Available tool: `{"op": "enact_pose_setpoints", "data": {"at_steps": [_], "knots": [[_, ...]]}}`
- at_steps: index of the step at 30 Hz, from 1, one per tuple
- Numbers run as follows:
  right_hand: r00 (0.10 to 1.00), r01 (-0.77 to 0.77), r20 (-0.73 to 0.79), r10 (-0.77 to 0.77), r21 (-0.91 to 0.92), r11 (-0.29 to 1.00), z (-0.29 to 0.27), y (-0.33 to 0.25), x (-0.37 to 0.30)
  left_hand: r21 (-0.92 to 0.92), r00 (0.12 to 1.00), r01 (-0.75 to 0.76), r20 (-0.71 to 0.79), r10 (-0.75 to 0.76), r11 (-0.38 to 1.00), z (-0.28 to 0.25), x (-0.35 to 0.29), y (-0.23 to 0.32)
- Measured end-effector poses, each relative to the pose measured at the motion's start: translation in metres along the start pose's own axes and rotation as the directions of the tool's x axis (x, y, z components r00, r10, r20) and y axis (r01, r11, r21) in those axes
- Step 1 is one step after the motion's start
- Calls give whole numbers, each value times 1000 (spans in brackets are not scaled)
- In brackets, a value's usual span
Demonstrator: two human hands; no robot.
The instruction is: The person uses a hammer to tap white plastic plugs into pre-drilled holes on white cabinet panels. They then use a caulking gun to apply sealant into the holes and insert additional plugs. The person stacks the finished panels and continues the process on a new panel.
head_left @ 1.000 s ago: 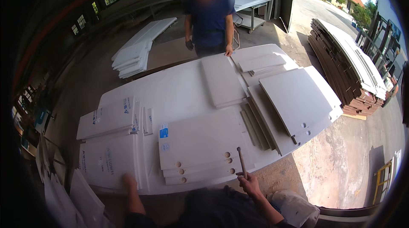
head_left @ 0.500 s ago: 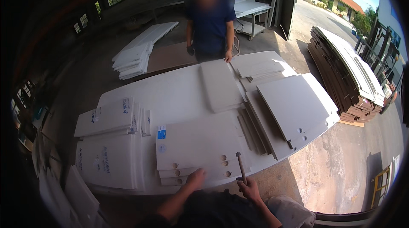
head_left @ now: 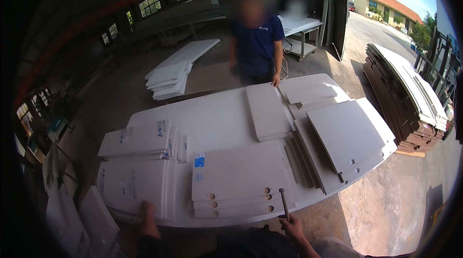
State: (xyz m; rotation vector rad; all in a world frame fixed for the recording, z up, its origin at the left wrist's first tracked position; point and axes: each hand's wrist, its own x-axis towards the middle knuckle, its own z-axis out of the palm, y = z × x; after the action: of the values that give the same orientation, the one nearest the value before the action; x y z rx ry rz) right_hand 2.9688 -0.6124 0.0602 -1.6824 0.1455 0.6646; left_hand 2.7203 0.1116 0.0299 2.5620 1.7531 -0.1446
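Note:
My right hand (head_left: 293,229) is closed round the handle of a small hammer (head_left: 285,204), whose head points away from me beside a stack of white panels (head_left: 238,173). These panels have round holes along their near edge and a blue label on top. My left hand (head_left: 149,211) is at the near edge of a printed white panel (head_left: 123,185) on the left stack. Its fingers are blurred, so whether they grip or only touch the panel does not show. Under the stacks lies a large white board (head_left: 212,108).
Across the board a person (head_left: 258,41) in a dark blue shirt rests a hand at its far edge. More panels (head_left: 345,135) lie at the right. Tall stacked boards (head_left: 400,94) stand on the floor beyond. Loose panels (head_left: 99,217) lean at my lower left.
My left hand has moved left, from the holed panels to the printed panel stack. My right hand still holds the hammer. The whole view has shifted, with things now lower and further right.

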Motion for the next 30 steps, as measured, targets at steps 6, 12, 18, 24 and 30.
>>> {"op": "enact_pose_setpoints", "data": {"at_steps": [6, 12, 18, 24, 30], "knots": [[1000, 9, -10, -9, 32, 999, 16, -35, 3, 188, 985, -38, 173, 5, 981, 1, -44, 65], [997, 30, 78, -29, -10, 999, 31, -29, 6, 14, 997, 61, -44, -60, 998, 40, -34, 68], [991, 42, 133, -24, -137, 990, 15, 9, 16, 8, 979, -99, -180, 98, 995, 53, -48, 84], [989, -73, 120, 88, -121, 990, 12, -16, -6, -474, 950, -231, -299, 92, 850, 44, -89, 163], [999, -50, 3, 50, -6, 999, 29, -19, -5, -600, 815, -554, -249, 523, 577, 67, -203, 300]]}}
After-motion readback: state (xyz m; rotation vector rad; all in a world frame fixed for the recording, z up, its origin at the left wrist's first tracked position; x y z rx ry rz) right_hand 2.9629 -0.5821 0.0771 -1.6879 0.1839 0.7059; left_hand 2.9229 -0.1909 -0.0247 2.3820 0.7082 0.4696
